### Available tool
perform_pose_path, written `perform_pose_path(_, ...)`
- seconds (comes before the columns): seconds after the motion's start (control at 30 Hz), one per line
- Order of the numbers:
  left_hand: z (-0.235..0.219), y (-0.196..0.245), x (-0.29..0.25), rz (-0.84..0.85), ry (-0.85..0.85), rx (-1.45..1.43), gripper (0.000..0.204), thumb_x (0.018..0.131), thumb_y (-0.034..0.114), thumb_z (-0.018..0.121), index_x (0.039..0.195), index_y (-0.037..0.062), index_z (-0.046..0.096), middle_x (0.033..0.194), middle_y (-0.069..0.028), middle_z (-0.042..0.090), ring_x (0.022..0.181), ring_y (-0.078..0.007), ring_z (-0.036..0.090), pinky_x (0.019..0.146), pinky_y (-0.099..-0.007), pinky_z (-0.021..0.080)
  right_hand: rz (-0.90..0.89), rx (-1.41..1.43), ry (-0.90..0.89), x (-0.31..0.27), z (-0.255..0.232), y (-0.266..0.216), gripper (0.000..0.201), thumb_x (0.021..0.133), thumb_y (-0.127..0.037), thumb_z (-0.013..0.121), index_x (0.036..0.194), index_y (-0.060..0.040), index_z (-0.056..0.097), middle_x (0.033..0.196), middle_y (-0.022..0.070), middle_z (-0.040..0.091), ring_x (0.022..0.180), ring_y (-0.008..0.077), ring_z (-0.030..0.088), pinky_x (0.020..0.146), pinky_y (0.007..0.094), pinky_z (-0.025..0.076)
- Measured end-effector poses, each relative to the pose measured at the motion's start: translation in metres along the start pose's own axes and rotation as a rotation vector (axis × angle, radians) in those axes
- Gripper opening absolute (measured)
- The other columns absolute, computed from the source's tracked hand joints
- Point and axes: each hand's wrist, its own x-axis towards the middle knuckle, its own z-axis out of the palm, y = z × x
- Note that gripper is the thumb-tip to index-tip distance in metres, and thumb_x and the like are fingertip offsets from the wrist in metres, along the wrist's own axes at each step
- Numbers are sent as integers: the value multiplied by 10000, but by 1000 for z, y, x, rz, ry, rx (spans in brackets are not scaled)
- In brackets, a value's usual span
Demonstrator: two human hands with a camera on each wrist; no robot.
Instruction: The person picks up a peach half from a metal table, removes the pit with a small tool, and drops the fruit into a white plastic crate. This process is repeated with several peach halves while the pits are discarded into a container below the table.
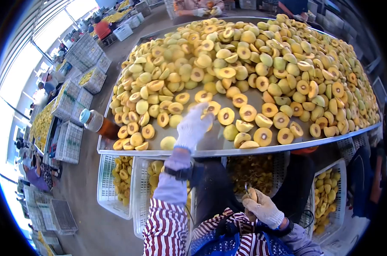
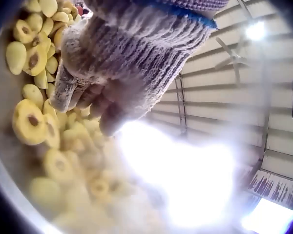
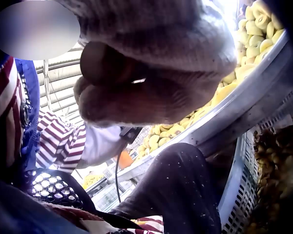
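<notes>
My left hand (image 1: 192, 128), in a white knit glove with bare fingertips, reaches over the metal-edged tray (image 1: 210, 152). Its fingertips are right at a halved yellow peach (image 1: 212, 107); in the left wrist view the gloved fingers (image 2: 112, 114) hang loosely bent above blurred fruit halves. Low in front of my body, my right hand (image 1: 265, 212), gloved too, grips a small tool (image 1: 246, 187) with a thin metal tip. The tool's rounded, dark end (image 3: 105, 63) shows between thumb and fingers in the right wrist view; the palm hides the rest.
A heap of peach halves (image 1: 262, 47) covers the tray's far side. A lidded jar (image 1: 98, 123) of brown liquid stands by its left edge. Below the front rim are white crates (image 1: 136, 192) of fruit and a crate of dark scraps (image 1: 250, 173). People work opposite.
</notes>
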Motion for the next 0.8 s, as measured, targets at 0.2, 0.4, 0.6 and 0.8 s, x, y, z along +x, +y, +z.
perform_pose_path(0.2, 61, 0, 79, 202, -137, 327, 366, 916, 298, 557, 1251, 154, 590, 1225, -110, 602, 1106, -351, 606, 922, -463, 499, 54, 170, 14, -3, -25, -9, 206, 960, -227, 620, 1044, -63, 529, 709, 12, 570, 547, 91, 531, 511, 231, 445)
perform_pose_path(0.4, 84, 26, 63, 104, -437, 482, 388, 884, 338, 583, 1233, 172, 612, 1196, -129, 643, 1094, -348, 631, 908, -478, 517, 57, 160, 11, 5, -45, -13, 192, 958, -216, 612, 1035, -58, 536, 700, 14, 568, 545, 96, 531, 510, 239, 443)
perform_pose_path(0.6, 58, 42, 69, -47, -658, 687, 378, 893, 437, 572, 1187, 224, 676, 1114, -125, 689, 1028, -337, 665, 861, -464, 535, 35, 200, -27, 17, -57, -12, 201, 955, -217, 611, 1045, -56, 530, 691, 7, 568, 534, 85, 522, 502, 235, 435)
perform_pose_path(0.8, 122, 48, 102, 300, -203, 387, 342, 864, 283, 613, 1196, 202, 598, 1225, -119, 614, 1097, -335, 625, 863, -482, 529, 54, 204, -53, 20, -58, -14, 228, 959, -229, 610, 1077, -56, 520, 692, -11, 553, 539, 75, 521, 513, 222, 434)
